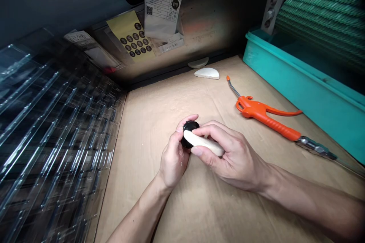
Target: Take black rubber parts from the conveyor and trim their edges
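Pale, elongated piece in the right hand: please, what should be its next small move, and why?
I would probably slide the pale, elongated piece gently across the black, rounded part: its tip appears to lie against that part, the right hand pinches it, and the left hand holds the part.

Air gun (266,119) (nozzle away) between hands (209,152) and bin (302,79).

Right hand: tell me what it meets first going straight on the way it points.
The black round part in the left hand; the right hand's off-white block seems to touch it, though depth is unclear.
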Motion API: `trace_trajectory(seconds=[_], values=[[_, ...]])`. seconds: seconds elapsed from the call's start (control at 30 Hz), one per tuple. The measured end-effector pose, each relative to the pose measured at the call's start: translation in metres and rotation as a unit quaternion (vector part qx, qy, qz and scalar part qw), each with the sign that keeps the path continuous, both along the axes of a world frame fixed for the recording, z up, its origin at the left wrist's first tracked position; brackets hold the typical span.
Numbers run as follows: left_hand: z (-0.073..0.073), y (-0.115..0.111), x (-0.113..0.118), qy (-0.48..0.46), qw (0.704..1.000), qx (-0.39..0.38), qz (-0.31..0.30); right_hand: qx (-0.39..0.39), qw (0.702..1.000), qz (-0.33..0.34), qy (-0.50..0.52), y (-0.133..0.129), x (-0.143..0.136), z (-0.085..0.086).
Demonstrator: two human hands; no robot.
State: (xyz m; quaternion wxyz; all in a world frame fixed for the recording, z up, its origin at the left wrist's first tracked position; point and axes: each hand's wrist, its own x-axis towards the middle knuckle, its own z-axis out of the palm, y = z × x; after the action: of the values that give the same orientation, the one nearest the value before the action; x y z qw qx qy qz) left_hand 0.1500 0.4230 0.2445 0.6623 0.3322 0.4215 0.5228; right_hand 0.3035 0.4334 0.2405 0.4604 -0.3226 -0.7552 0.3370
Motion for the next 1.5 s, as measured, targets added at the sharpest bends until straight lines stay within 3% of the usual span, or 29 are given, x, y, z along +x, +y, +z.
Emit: trace_trajectory(seconds=[0.4,0.67,0.97,1.37,1.5], values=[[-0.0013,0.0019,-0.0008,-0.013,0.999,0.02,-0.036,-0.06,0.996,-0.067,-0.01,0.0043,0.0038,0.0033],[-0.0028,0.0004,-0.0011,-0.029,0.998,0.032,-0.048,-0.082,0.994,-0.068,-0.004,0.0058,0.0042,0.0041],[-0.0055,0.0015,-0.003,0.009,0.999,0.018,-0.026,0.026,0.998,-0.016,-0.054,0.005,0.0064,0.0066],[-0.003,0.0031,-0.0057,-0.02,0.999,-0.028,-0.015,-0.003,0.997,0.016,-0.069,0.0025,0.0086,0.0024],[-0.003,0.0038,-0.0061,-0.032,0.999,-0.031,-0.012,0.05,0.992,0.008,-0.112,0.0011,0.0091,0.0025]])
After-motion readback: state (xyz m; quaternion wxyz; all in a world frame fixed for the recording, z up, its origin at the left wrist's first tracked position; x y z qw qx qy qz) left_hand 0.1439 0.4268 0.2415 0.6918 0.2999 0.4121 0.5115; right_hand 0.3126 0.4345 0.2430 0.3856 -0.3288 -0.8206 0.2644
